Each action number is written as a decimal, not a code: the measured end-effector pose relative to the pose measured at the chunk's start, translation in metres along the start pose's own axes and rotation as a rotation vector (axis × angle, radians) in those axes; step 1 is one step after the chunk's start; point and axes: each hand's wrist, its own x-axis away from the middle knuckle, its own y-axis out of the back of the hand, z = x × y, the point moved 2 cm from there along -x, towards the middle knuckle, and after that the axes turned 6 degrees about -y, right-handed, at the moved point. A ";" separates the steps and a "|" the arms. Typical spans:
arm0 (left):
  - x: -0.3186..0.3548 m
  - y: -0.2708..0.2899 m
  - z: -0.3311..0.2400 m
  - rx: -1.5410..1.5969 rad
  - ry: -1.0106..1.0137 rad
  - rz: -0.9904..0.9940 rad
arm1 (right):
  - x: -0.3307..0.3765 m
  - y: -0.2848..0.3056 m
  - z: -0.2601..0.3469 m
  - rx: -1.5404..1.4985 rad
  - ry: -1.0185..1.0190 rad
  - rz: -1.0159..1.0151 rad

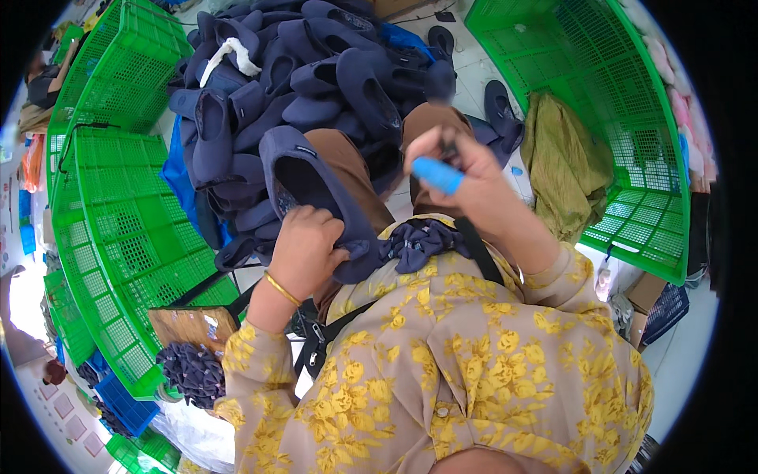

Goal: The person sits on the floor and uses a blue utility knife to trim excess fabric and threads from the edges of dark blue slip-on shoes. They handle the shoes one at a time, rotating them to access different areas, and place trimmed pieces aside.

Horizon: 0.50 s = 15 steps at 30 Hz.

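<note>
Navy cloth dominates the scene: a big heap of dark blue slippers [316, 71] lies on the floor ahead of the person's knees, flanked by green plastic crates [118, 205] on the left and another crate [600, 103] on the right with an olive cloth [564, 166] draped beside it. Nearer in, one navy slipper [312, 186] rests across the lap, opening upward. The left hand [304, 249] is closed over its heel end, fingers curled into the fabric and pressing it down against the thigh. The slipper looks light and soft; its upper sags and folds under the grip, so it likely needs pinching at the rim or heel, where the edge is firmer, to keep from slumping. The right hand [454, 162] is raised just above the lap, closed around a thin dark tool [450, 146], with a blue finger guard [437, 174] on one finger. Smallest, a small bunch of navy fabric bows [418, 241] sits on the lap beside the slipper's heel.
</note>
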 end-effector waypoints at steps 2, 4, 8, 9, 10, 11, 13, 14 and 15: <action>0.005 0.002 -0.013 -0.088 0.027 -0.249 | -0.005 -0.012 -0.028 0.230 -0.029 0.042; 0.016 -0.002 -0.021 -0.132 0.118 -0.309 | -0.007 -0.028 -0.043 0.382 -0.065 0.133; 0.040 -0.029 -0.016 -0.024 0.262 -0.380 | -0.015 -0.043 -0.065 0.703 0.013 0.275; 0.042 -0.034 -0.016 0.026 0.293 -0.401 | -0.016 -0.045 -0.068 0.773 0.041 0.304; 0.044 -0.036 -0.018 0.063 0.311 -0.424 | -0.016 -0.047 -0.066 0.706 0.025 0.308; 0.045 -0.037 -0.018 0.153 0.350 -0.439 | -0.017 -0.047 -0.064 0.718 0.005 0.318; 0.046 -0.037 -0.018 0.332 0.418 -0.467 | -0.019 -0.044 -0.062 0.743 -0.031 0.331; 0.047 -0.038 -0.017 0.390 0.433 -0.485 | -0.020 -0.043 -0.060 0.751 -0.048 0.360; 0.047 -0.039 -0.017 0.419 0.435 -0.489 | -0.022 -0.043 -0.056 0.758 -0.066 0.387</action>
